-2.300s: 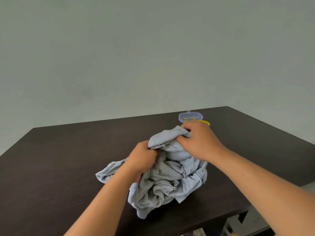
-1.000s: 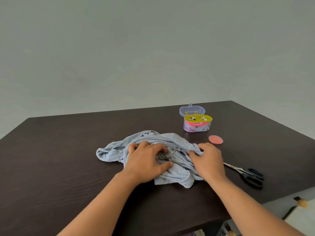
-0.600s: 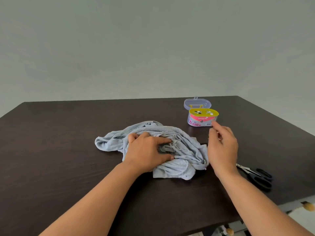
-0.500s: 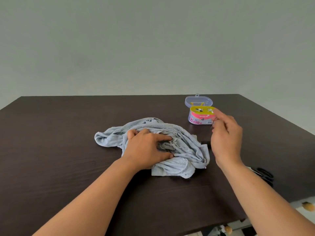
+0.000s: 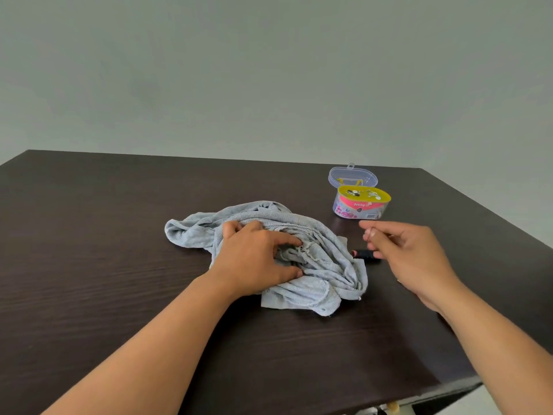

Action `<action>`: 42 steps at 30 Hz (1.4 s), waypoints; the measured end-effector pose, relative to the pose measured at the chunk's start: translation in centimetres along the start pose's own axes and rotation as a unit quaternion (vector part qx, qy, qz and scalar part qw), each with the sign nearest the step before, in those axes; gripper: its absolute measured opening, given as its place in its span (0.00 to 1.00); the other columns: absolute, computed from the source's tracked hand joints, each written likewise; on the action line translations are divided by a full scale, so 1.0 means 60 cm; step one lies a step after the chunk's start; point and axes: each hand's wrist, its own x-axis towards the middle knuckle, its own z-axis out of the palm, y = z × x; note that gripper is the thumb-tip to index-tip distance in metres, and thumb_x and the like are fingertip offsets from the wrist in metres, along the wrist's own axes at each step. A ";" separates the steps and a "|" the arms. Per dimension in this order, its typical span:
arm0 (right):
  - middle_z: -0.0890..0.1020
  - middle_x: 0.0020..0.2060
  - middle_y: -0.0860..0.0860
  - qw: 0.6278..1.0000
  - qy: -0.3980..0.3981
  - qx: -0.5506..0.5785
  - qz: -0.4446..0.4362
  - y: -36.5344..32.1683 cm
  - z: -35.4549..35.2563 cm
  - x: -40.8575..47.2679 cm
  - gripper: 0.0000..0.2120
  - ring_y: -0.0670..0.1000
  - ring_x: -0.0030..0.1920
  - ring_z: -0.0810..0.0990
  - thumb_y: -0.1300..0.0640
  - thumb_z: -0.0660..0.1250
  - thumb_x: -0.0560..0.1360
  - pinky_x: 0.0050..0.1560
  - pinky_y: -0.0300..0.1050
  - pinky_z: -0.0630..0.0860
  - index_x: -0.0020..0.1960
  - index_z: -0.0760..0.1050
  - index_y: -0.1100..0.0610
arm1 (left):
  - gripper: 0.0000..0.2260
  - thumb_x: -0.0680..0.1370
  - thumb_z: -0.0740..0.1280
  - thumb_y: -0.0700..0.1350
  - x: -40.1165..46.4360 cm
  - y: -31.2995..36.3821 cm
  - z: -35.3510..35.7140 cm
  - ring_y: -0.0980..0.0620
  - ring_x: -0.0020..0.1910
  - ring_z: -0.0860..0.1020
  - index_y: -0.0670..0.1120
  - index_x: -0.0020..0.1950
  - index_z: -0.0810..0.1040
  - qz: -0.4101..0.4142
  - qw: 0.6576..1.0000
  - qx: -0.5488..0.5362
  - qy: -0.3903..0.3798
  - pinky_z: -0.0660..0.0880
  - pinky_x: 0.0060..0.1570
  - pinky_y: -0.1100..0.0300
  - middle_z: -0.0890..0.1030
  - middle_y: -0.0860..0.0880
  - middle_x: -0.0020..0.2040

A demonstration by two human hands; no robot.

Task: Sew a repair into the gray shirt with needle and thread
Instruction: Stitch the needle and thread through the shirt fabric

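Presently the gray shirt (image 5: 299, 256) lies bunched on the dark table (image 5: 89, 265), near its middle. Left hand (image 5: 254, 259) rests on the cloth, its grip spread, thumb and forefinger framing a frayed patch, apparently to keep the repair site exposed and the fabric from shifting. Right hand (image 5: 410, 256) hovers just right of the shirt, grip drawn together at thumb and forefinger tips; whether a needle or thread sits between them cannot be told. A black thread spool (image 5: 363, 254) lies by the shirt's right edge. Beyond it stands the sewing kit box (image 5: 359, 205), lid open, within easy reach. No stitching is evident yet.
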 end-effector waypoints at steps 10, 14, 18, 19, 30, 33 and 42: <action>0.78 0.30 0.52 0.992 -0.058 -0.029 -0.108 -0.045 0.069 0.012 0.12 0.55 0.30 0.73 0.63 0.59 0.81 0.33 0.44 0.68 0.45 0.78 0.52 | 0.31 0.70 0.74 0.64 0.006 -0.013 -0.015 0.60 0.52 0.69 0.69 0.71 0.69 0.015 0.999 -0.040 -0.023 0.56 0.64 0.52 0.72 0.61 0.41; 0.71 0.23 0.41 0.985 -0.129 -0.024 -0.109 -0.045 0.102 0.015 0.12 0.43 0.23 0.65 0.68 0.60 0.78 0.27 0.32 0.62 0.45 0.78 0.55 | 0.35 0.70 0.75 0.63 0.009 -0.029 -0.019 0.61 0.60 0.68 0.68 0.74 0.65 0.041 0.998 -0.040 -0.032 0.52 0.60 0.57 0.72 0.62 0.51; 0.75 0.38 0.42 0.982 -0.107 -0.052 -0.150 -0.034 0.122 0.021 0.11 0.42 0.31 0.73 0.66 0.68 0.76 0.36 0.30 0.70 0.50 0.81 0.50 | 0.36 0.70 0.74 0.58 0.007 -0.031 -0.020 0.62 0.63 0.67 0.68 0.75 0.64 0.055 0.997 -0.044 -0.042 0.50 0.59 0.58 0.71 0.65 0.55; 0.75 0.40 0.42 0.979 -0.106 -0.071 -0.161 -0.027 0.126 0.022 0.12 0.42 0.34 0.75 0.65 0.69 0.75 0.39 0.31 0.72 0.53 0.81 0.49 | 0.36 0.70 0.74 0.56 0.006 -0.032 -0.021 0.62 0.63 0.66 0.68 0.75 0.63 0.056 0.996 -0.045 -0.048 0.50 0.60 0.59 0.71 0.66 0.56; 0.73 0.35 0.39 0.974 -0.024 -0.060 -0.216 0.005 0.138 0.017 0.07 0.42 0.36 0.76 0.62 0.71 0.76 0.37 0.29 0.69 0.51 0.85 0.53 | 0.27 0.67 0.62 0.35 0.008 -0.032 -0.031 0.62 0.56 0.72 0.61 0.59 0.67 0.004 1.000 0.011 -0.002 0.54 0.68 0.56 0.78 0.64 0.50; 0.74 0.36 0.41 0.974 0.005 0.003 -0.227 -0.006 0.137 0.012 0.07 0.43 0.35 0.76 0.63 0.70 0.77 0.37 0.28 0.68 0.51 0.84 0.54 | 0.19 0.68 0.60 0.34 0.011 -0.033 -0.034 0.58 0.45 0.77 0.57 0.48 0.67 -0.049 0.996 -0.004 0.078 0.56 0.73 0.49 0.80 0.60 0.40; 0.81 0.41 0.46 0.973 0.036 0.093 -0.208 -0.014 0.149 0.005 0.08 0.45 0.43 0.83 0.65 0.69 0.77 0.44 0.33 0.76 0.51 0.83 0.54 | 0.15 0.71 0.67 0.69 -0.003 0.010 -0.001 0.65 0.49 0.75 0.60 0.48 0.79 0.017 0.984 -0.110 0.141 0.57 0.63 0.56 0.79 0.65 0.42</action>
